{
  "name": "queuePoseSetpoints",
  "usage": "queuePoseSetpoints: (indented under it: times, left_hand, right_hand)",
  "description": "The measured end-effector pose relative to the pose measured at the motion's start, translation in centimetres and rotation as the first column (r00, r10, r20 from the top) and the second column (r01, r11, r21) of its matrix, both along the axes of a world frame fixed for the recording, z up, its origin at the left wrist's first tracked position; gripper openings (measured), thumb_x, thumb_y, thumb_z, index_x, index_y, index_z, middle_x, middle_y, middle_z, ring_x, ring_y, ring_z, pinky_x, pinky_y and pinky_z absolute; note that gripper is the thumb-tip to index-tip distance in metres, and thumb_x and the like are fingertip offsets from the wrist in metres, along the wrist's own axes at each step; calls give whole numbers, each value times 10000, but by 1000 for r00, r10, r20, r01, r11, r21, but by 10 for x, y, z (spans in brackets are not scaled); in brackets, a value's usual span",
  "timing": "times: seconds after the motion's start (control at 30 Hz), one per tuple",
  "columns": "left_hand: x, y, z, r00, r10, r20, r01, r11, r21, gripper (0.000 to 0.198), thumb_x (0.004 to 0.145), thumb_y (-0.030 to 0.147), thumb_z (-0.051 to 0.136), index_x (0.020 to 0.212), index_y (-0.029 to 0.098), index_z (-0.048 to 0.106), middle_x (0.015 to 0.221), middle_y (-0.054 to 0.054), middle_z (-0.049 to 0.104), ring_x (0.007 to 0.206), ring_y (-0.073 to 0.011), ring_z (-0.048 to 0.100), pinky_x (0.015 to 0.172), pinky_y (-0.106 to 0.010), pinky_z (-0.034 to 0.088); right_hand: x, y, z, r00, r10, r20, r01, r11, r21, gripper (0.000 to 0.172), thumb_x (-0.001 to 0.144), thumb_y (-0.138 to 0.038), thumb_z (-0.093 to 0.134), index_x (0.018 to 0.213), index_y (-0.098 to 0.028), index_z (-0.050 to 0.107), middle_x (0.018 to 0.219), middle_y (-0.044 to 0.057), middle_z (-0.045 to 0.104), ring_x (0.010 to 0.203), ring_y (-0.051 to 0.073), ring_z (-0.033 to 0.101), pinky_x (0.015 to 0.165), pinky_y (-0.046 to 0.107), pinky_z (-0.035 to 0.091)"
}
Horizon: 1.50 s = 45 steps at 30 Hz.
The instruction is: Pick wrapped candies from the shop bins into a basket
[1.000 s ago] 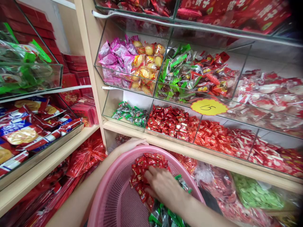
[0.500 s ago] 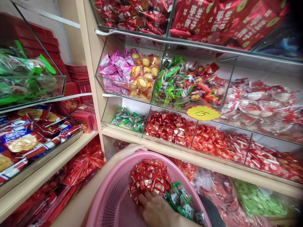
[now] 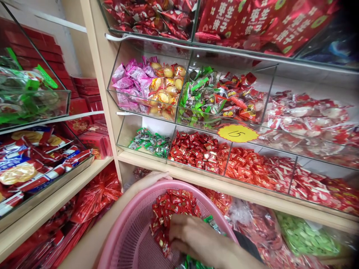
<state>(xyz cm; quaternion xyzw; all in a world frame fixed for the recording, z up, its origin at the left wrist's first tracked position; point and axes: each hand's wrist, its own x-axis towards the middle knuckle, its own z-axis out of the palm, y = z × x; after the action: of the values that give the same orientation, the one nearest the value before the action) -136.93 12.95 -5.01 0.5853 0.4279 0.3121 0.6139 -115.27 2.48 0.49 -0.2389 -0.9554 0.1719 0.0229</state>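
A pink plastic basket (image 3: 127, 220) tilts in front of me, its perforated wall facing up. My left hand (image 3: 153, 180) lies along its far left rim, fingers closed over the edge, the thumb hidden. Inside sits a heap of red-wrapped candies (image 3: 176, 201). My right hand (image 3: 187, 231), slightly blurred, reaches in from the lower right with its fingers curled round some of these candies; its fingertips are partly hidden among them. Green-and-silver wrapped candies (image 3: 193, 261) lie below and behind that hand.
Just beyond the basket runs a wooden shelf edge (image 3: 196, 173). Clear bins above it hold green candies (image 3: 151, 142), red candies (image 3: 196, 151) and other sweets. A yellow price tag (image 3: 238, 133) reads 15. Bagged green sweets (image 3: 307, 233) sit low at right; packaged snacks (image 3: 30, 164) fill the left shelf.
My right hand has moved up and rightward over the candy heap, turning and covering more of it. Some red candies have shifted downward. My left hand stays on the rim.
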Motion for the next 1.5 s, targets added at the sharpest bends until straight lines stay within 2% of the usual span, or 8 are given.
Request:
queuePoseSetpoints:
  times: [0.1,0.37,0.53,0.7,0.9,1.1,1.27,1.5]
  left_hand:
    - [0,-1,1,1000,-14,3,14,1000,6,478,806,528,493,1032,151,679,1023,-61,678,908,-203,609,850,-284,414]
    - [3,-2,3,999,-27,25,26,999,35,461,817,514,490,973,131,694,992,-76,684,940,-210,601,874,-290,413]
    - [1,-1,2,1000,30,-2,-30,999,11,456,794,521,520,969,140,698,1032,-70,678,952,-212,602,886,-284,413]
    - [2,1,1,1000,21,-14,-21,1000,-2,454,789,537,516,943,154,704,1029,-63,680,949,-212,607,884,-278,413]
    - [3,1,1,999,27,-18,-26,999,24,464,795,533,509,956,143,703,1024,-70,680,975,-220,598,908,-290,401]
    - [2,1,-1,999,29,-22,-28,1000,8,463,794,532,511,958,143,701,1009,-73,683,945,-216,605,890,-291,409]
    - [5,1,-1,1000,-24,16,23,999,46,464,827,507,475,1001,132,687,1013,-78,676,944,-207,596,895,-294,405]
    - [3,0,6,997,-70,-13,71,990,120,450,856,475,438,952,119,696,1012,-65,670,986,-212,573,939,-296,379]
  right_hand:
    - [11,19,13,983,-157,-96,159,987,14,133,891,-195,466,884,-198,599,908,9,584,798,119,581,677,229,454]
    - [19,45,-11,940,-308,-144,322,943,86,143,871,-244,506,1001,-187,525,1030,59,560,926,180,576,765,285,457]
    - [48,44,-12,868,-493,-55,496,866,66,109,886,-209,443,964,-205,519,941,40,610,811,168,600,680,270,427]
    - [60,40,-33,844,-517,144,498,854,151,258,763,-154,589,1013,-182,531,942,70,635,876,208,593,720,287,415]
    - [56,40,-52,868,-485,109,466,870,164,396,753,-122,558,1139,-166,481,983,81,631,928,206,580,768,298,418]
    - [63,49,-15,841,-541,16,539,840,61,170,749,-130,532,901,-195,494,836,21,606,770,162,557,658,261,390]
    - [31,65,23,903,-430,-8,427,894,133,169,750,-80,505,886,-180,494,853,39,597,796,162,534,696,267,392]
    - [-16,68,18,928,-316,200,285,944,168,219,768,-55,477,954,-148,547,1015,102,615,937,212,560,765,291,407]
